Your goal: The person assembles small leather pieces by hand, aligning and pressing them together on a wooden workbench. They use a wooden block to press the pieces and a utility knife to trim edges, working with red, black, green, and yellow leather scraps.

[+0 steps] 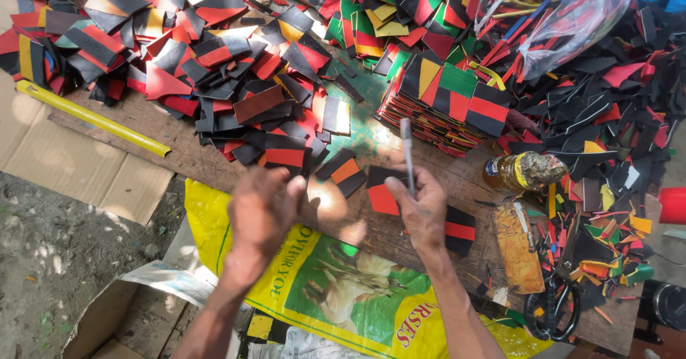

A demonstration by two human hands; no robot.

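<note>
A person works at a rough wooden board (pixel 171 134) heaped with cut leather-like pieces, seen from above. At the far left, flattened cardboard (pixel 64 162) spreads past the board's edge, and a long yellow strip (pixel 93 118) lies along that edge, running diagonally from upper left to lower right. Above it, a loose pile of black and red pieces (pixel 214 66) covers most of the board's left half, leaving only a narrow band of bare wood along the near edge.

The left hand (pixel 263 212) hovers over that bare band, blurred, fingers curled loosely inward; whether it holds anything cannot be told. A black and orange piece (pixel 343 172) lies flat just beyond it.

The right hand (pixel 421 205) grips 2 things: a red and black piece (pixel 382 191) pinched at its right side, and a slim grey pen (pixel 407 152) whose long axis stands nearly vertical in the view, tip pointing away from the person toward a neat stack of red, green and black pieces (pixel 457 105). The open wood between the hands is the only clear working space.

Right of the hand sit a small bottle of amber liquid (pixel 518 172) lying on its side, black-handled scissors (pixel 554 305) at the near edge, and a clear plastic bag (pixel 557 12) of strips above. A yellow printed sack (pixel 336 287) hangs below the board's near edge.
</note>
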